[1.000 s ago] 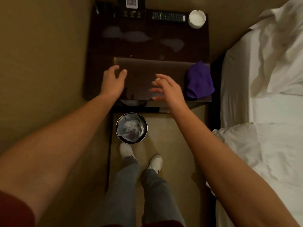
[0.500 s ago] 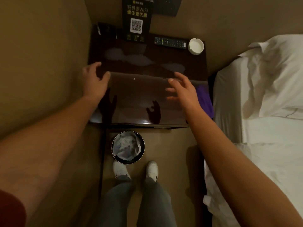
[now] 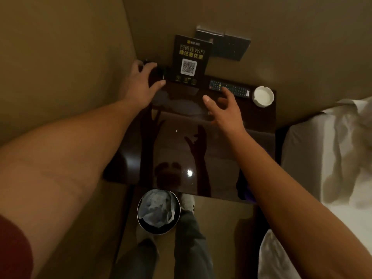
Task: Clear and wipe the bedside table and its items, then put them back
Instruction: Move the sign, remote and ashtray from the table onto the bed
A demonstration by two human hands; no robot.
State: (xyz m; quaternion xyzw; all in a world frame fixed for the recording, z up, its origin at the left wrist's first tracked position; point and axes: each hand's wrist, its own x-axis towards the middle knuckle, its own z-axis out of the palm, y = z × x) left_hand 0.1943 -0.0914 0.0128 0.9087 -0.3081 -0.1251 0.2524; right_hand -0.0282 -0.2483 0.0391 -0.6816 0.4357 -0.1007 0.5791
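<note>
The bedside table has a dark glossy top. At its back stand a black WiFi sign with a QR code, a black remote and a white ashtray. My left hand reaches over a small black object in the back left corner, fingers and thumb spread around it; whether it touches is unclear. My right hand hovers with its fingers spread just in front of the remote, holding nothing. A purple cloth lies at the table's front right, mostly hidden by my right arm.
A round waste bin with a crumpled liner stands on the floor before the table, by my feet. A bed with white sheets borders the table on the right. Walls close the left and back; a dark switch panel hangs behind the sign.
Both hands have moved from the table's middle toward its back: the left to the black object in the corner, the right up to the remote. The view has tilted upward.
</note>
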